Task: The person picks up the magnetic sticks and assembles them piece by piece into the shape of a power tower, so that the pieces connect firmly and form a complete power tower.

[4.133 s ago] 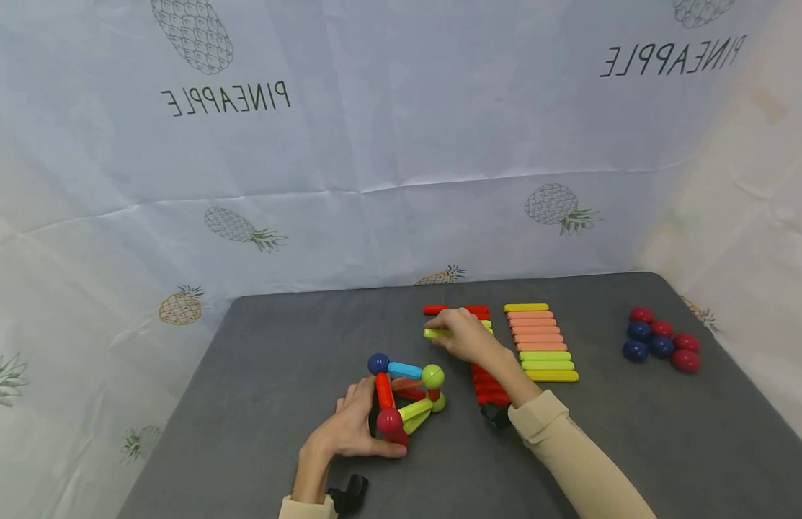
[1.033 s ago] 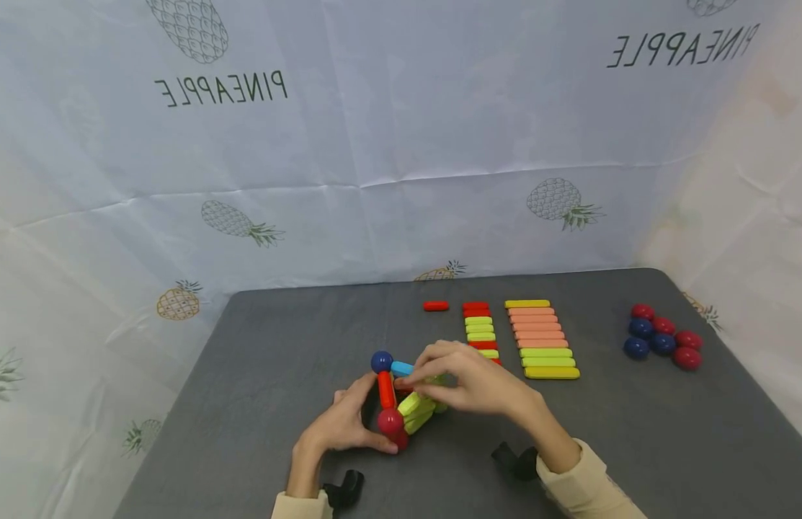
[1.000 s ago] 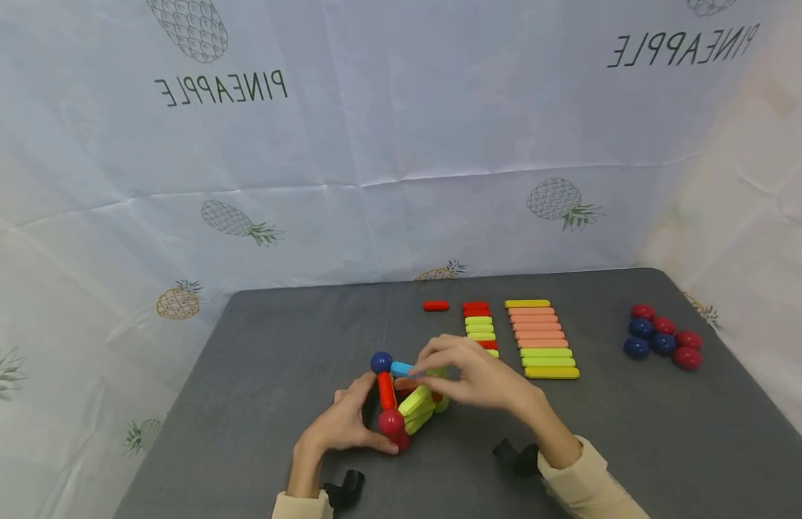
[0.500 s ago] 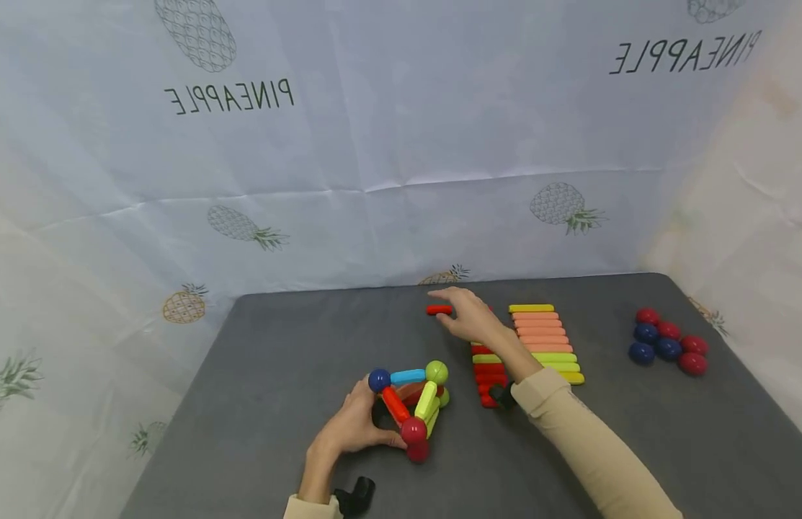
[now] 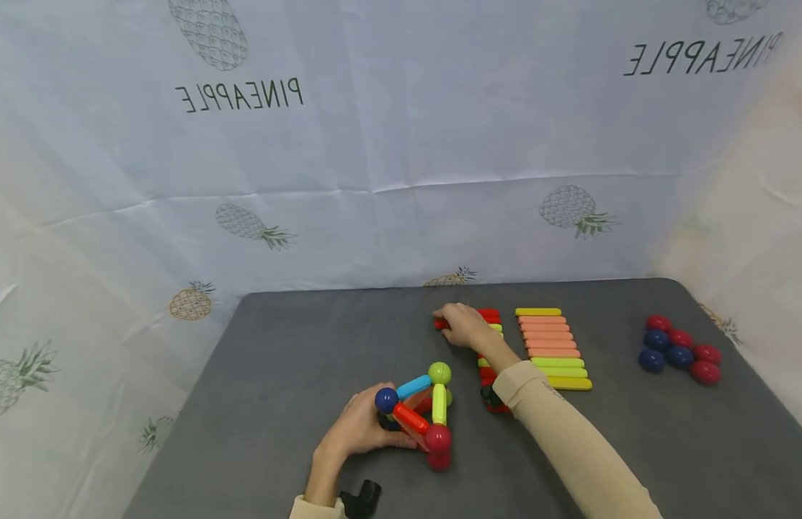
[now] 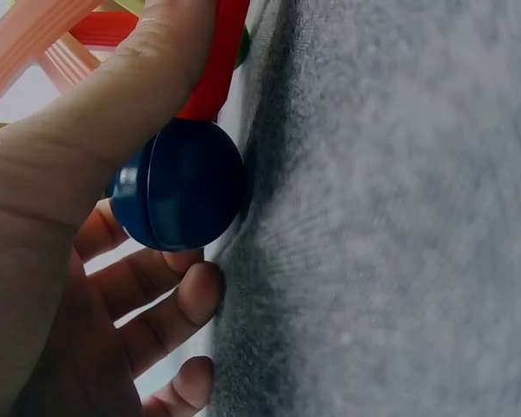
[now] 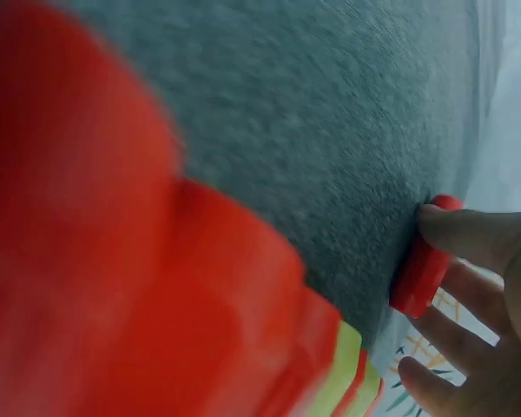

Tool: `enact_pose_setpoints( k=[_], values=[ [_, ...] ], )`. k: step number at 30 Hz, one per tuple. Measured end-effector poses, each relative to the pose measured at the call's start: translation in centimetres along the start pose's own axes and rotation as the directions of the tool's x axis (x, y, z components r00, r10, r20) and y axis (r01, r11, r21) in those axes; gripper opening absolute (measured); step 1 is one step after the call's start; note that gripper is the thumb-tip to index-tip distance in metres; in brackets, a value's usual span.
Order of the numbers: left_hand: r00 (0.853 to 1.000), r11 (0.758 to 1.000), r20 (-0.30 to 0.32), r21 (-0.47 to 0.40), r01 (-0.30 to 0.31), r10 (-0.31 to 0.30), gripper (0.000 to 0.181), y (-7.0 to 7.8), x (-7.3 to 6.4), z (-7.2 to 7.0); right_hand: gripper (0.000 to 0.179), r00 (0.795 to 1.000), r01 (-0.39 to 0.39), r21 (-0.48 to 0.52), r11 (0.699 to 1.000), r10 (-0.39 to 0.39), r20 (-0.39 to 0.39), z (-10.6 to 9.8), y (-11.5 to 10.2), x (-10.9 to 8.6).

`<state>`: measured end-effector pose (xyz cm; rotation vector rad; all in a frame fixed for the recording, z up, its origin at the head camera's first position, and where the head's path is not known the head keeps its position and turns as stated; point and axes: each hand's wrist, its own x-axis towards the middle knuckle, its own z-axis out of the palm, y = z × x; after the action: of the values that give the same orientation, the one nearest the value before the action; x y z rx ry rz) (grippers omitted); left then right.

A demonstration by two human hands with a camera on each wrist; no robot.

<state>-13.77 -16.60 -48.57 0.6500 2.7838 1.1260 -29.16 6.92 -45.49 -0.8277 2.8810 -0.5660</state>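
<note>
My left hand (image 5: 362, 425) grips a cube-like frame of magnetic sticks and balls, its thumb along the near side. Blue (image 5: 386, 400), green (image 5: 439, 373) and red (image 5: 437, 437) balls mark its upper corners, joined by a light blue stick (image 5: 414, 387), a yellow-green stick (image 5: 439, 404) and a red stick (image 5: 410, 418). In the left wrist view a dark blue ball (image 6: 187, 184) shows beneath the thumb. Further back, my right hand (image 5: 465, 326) pinches a short red stick (image 7: 424, 268) between thumb and fingers, close over the table.
Beside my right forearm runs a column of short red and yellow-green sticks (image 5: 488, 315), partly covered. Right of it lie longer yellow, orange and green sticks (image 5: 546, 335). Several red and blue balls (image 5: 679, 356) sit at the table's right. A pineapple-print cloth (image 5: 401, 130) hangs behind.
My right hand has left the frame, reached back and taken hold of the lone red stick. The frame has turned under my left hand, its red corner swinging right.
</note>
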Motion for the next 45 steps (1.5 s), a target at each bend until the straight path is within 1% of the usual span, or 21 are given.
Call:
enact_pose_setpoints(
  k=[5,8,9,11,12,15,17,19,20,22,25,29,31,33,38,42,45],
  values=[
    [1.0,0.999,0.006,0.041,0.023,-0.024,0.051,0.1,-0.1,0.1,0.022,0.997,0.025,0.021,0.999,-0.023,-0.073,0.5,-0.6,-0.4],
    [0.999,0.998,0.014,0.052,0.031,-0.032,0.051,0.1,-0.2,0.3,0.026,0.993,0.039,0.082,0.996,-0.029,-0.113,0.4,-1.0,-0.6],
    [0.999,0.998,0.016,0.053,0.03,-0.031,0.051,0.1,-0.2,0.3,0.027,0.99,0.052,0.105,0.993,-0.037,-0.139,0.3,-1.1,-0.7],
    [0.999,0.998,0.022,0.055,0.03,-0.031,0.05,0.1,-0.2,0.4,0.032,0.976,0.091,0.157,0.983,-0.057,-0.21,0.0,-1.4,-1.0],
    [0.999,0.998,0.025,0.057,0.031,-0.033,0.05,0.1,-0.2,0.4,0.034,0.966,0.111,0.192,0.975,-0.061,-0.251,-0.3,-1.6,-1.2],
    [0.999,0.998,0.031,0.057,0.024,-0.026,0.048,0.2,-0.2,0.5,0.034,0.923,0.195,0.298,0.934,-0.073,-0.377,-1.4,-2.4,-2.4],
    [0.999,0.998,0.036,0.06,0.014,-0.016,0.047,0.3,-0.1,0.5,0.034,0.9,0.247,0.398,0.884,-0.057,-0.432,-2.4,-3.1,-3.4],
    [0.999,0.998,0.042,0.066,0.006,-0.009,0.047,0.3,-0.1,0.6,0.035,0.886,0.287,0.47,0.835,-0.045,-0.461,-3.3,-3.7,-4.5],
    [0.999,0.997,0.047,0.072,0.004,-0.007,0.046,0.3,0.0,0.6,0.035,0.887,0.296,0.502,0.813,-0.038,-0.461,-3.7,-4.1,-5.1],
    [0.999,0.996,0.049,0.087,0.006,-0.01,0.044,0.4,0.0,0.7,0.036,0.892,0.304,0.541,0.784,-0.034,-0.452,-4.4,-4.8,-6.2],
    [0.999,0.994,0.043,0.103,0.024,-0.029,0.043,0.6,-0.1,0.8,0.036,0.906,0.295,0.576,0.763,-0.032,-0.421,-4.9,-5.9,-7.8],
    [0.998,0.991,0.027,0.119,0.057,-0.061,0.045,1.0,-0.2,1.1,0.035,0.923,0.291,0.607,0.739,-0.049,-0.382,-4.5,-6.7,-9.0],
    [0.997,0.99,0.02,0.125,0.069,-0.072,0.047,1.2,-0.2,1.2,0.035,0.928,0.291,0.612,0.736,-0.062,-0.367,-4.2,-6.9,-9.3],
    [0.997,0.989,0.014,0.129,0.067,-0.07,0.047,1.3,-0.2,1.4,0.035,0.931,0.288,0.611,0.737,-0.067,-0.359,-3.9,-7.0,-9.5],
    [0.998,0.989,0.011,0.132,0.059,-0.061,0.047,1.4,-0.1,1.7,0.034,0.936,0.268,0.609,0.747,-0.052,-0.348,-3.4,-7.0,-10.2],
    [0.998,0.989,0.016,0.134,0.058,-0.06,0.047,1.4,0.1,1.7,0.032,0.938,0.256,0.609,0.75,-0.042,-0.343,-3.3,-6.9,-10.7],
    [0.998,0.99,0.025,0.131,0.059,-0.063,0.048,1.5,0.3,1.7,0.03,0.936,0.259,0.6,0.757,-0.044,-0.35,-3.2,-6.7,-11.0]
  ],
)
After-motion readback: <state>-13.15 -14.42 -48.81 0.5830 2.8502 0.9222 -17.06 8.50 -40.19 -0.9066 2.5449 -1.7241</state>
